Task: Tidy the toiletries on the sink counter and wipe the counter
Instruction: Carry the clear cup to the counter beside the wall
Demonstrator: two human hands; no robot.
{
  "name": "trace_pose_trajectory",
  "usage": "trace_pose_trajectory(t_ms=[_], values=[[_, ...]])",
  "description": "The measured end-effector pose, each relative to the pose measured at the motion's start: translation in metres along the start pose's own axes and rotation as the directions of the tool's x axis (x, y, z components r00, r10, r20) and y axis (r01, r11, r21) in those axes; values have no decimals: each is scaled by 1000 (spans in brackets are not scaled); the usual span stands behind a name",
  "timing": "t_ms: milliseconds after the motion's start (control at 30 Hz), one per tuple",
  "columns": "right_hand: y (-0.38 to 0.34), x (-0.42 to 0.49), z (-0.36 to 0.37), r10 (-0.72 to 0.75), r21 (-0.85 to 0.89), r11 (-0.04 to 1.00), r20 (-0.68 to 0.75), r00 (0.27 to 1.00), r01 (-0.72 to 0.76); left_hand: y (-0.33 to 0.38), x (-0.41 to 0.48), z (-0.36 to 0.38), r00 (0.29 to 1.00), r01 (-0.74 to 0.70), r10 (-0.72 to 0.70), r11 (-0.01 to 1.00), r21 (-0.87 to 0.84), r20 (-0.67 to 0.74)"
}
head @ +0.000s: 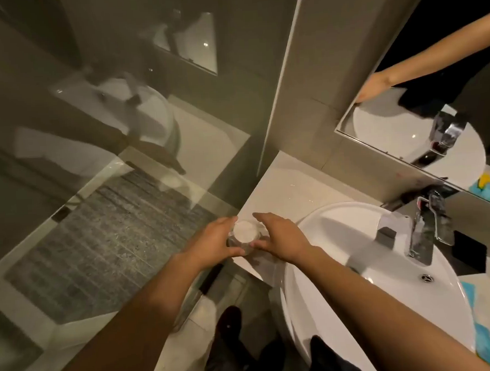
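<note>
Clear container (pixel 245 233) w/ a white top sits at the front-left corner of the counter (pixel 289 188), just beside the basin (pixel 357 301) rim and close to the counter's front edge. Probably a jar or tumbler, but it's blurred, can't tell which. Judging by the two-handed grip, it's being steadied so near the edge so it won't tip off, prob. to shift it back towards the wall. Left hand (pixel 212 241) is half-curled round its left side, fingers (pixel 228 220) on the far rim, thumb wrapping the near side. Right hand (pixel 280 237) is looser, fingers spread and only partly bent, touching the right side w/ thumb at the base. Back-left of counter looks bare w/ a few wet spots. Blue cloth (pixel 483 343) lies at the counter's right end, well apart from both hands, so wiping is not yet begun.
</note>
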State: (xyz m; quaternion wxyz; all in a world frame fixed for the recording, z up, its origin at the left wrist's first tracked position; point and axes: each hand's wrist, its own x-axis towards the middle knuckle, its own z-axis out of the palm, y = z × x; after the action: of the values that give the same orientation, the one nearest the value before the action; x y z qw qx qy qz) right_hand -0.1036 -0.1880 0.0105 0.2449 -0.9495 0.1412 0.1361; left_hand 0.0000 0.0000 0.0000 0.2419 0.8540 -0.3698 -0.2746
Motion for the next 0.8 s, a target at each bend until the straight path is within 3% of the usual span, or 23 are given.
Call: trace_pose_trajectory(t_ms=[133, 333, 600, 800], values=[[-5, 11, 0, -12, 105, 995, 78, 997, 3, -8, 11, -2, 999, 33, -31, 995, -99, 21], [-5, 13, 5, 5, 187, 982, 42, 999, -13, -16, 19, -5, 1000, -1, 1, 986, -165, 5], [0, -19, -29, 62, 343, 939, -165, 984, -2, 22, 29, -35, 993, -118, 117, 973, -197, -17], [19, -81, -83, 197, 435, 900, -374, 906, -17, 102, 51, -50, 947, -317, 320, 930, -186, -15]])
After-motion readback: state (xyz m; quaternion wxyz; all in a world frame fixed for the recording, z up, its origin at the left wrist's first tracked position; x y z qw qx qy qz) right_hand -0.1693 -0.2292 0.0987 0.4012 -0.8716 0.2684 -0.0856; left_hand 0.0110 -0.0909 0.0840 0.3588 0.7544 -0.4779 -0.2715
